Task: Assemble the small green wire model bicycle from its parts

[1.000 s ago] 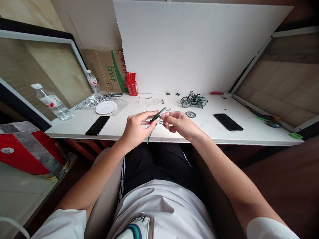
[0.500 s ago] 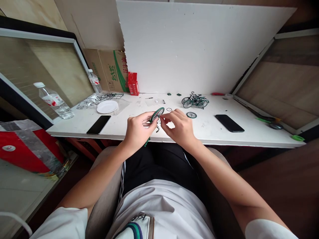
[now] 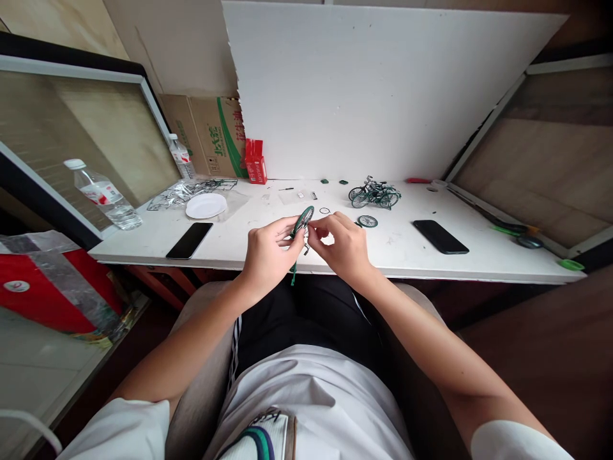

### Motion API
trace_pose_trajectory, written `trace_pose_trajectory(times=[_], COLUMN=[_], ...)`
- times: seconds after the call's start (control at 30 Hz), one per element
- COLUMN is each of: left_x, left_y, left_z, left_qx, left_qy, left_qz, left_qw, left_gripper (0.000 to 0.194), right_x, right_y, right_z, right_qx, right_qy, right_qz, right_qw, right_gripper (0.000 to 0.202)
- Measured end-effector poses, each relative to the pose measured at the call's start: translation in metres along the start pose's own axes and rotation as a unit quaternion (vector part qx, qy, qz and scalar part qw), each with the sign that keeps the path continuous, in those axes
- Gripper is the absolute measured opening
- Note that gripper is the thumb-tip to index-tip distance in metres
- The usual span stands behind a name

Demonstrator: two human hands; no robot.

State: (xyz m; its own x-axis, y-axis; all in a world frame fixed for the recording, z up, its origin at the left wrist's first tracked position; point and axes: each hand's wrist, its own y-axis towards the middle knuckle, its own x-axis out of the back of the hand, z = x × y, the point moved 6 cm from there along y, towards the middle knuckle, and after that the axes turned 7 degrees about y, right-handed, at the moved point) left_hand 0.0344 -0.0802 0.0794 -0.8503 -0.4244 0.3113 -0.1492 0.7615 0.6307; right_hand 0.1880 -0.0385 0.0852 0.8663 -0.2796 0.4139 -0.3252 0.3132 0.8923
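Observation:
A partly built green model bicycle sits in my left hand (image 3: 269,252), whose thumb and fingers are closed around it. Its spoked wheel (image 3: 304,219) stands tilted above the fingertips. Below the hand hangs a green frame end (image 3: 294,275), and a small crank (image 3: 306,248) shows between the hands. My right hand (image 3: 345,244) pinches thumb and forefinger together close to the wheel's hub; whatever lies between those fingertips is too small to make out. A loose spoked wheel (image 3: 367,221) rests on the table beyond my right hand, and a thin dark ring (image 3: 321,211) lies nearby.
Model bicycles (image 3: 373,193) stand at the back of the white table (image 3: 397,255). Phones lie on the left (image 3: 189,241) and right (image 3: 440,237). Farther left are a white plate (image 3: 205,206), dark part frames (image 3: 211,185), a water bottle (image 3: 103,195) and a red box (image 3: 255,161).
The model bicycle has turned slightly in my left hand, its lower frame end swinging right. Both hands have shifted a little, with the right still pinching by the hub.

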Motion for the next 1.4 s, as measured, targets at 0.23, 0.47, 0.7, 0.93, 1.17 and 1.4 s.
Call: trace_pose_trajectory(times=[0.23,0.47,0.7,0.93,1.17,1.4], left_x=[-0.001,-0.001,0.0,0.001,0.0,-0.001], left_y=[-0.001,-0.001,-0.002,-0.001,0.0,0.0], left_z=[-0.002,0.0,-0.003,-0.004,-0.001,-0.003], left_qx=[-0.015,-0.036,-0.097,-0.13,-0.095,-0.097], left_qy=[0.007,0.033,0.104,0.122,0.1,0.097], left_qz=[0.004,0.008,-0.021,-0.027,-0.02,-0.019], left_qw=[1.0,0.999,0.99,0.984,0.99,0.99], left_gripper=[0.034,0.036,0.037,0.039,0.04,0.039], right_x=[-0.002,-0.007,-0.02,-0.017,0.0,-0.003], right_y=[-0.001,-0.001,-0.004,-0.005,0.001,0.0], right_z=[-0.013,-0.023,-0.033,-0.035,-0.011,-0.013], right_qx=[-0.094,-0.235,-0.424,-0.394,-0.059,-0.066], right_qy=[0.09,0.246,0.469,0.41,0.041,0.018], right_qz=[0.03,0.062,0.12,0.111,0.02,0.021], right_qw=[0.991,0.938,0.765,0.815,0.997,0.997], right_gripper=[0.006,0.019,0.038,0.034,0.011,0.01])
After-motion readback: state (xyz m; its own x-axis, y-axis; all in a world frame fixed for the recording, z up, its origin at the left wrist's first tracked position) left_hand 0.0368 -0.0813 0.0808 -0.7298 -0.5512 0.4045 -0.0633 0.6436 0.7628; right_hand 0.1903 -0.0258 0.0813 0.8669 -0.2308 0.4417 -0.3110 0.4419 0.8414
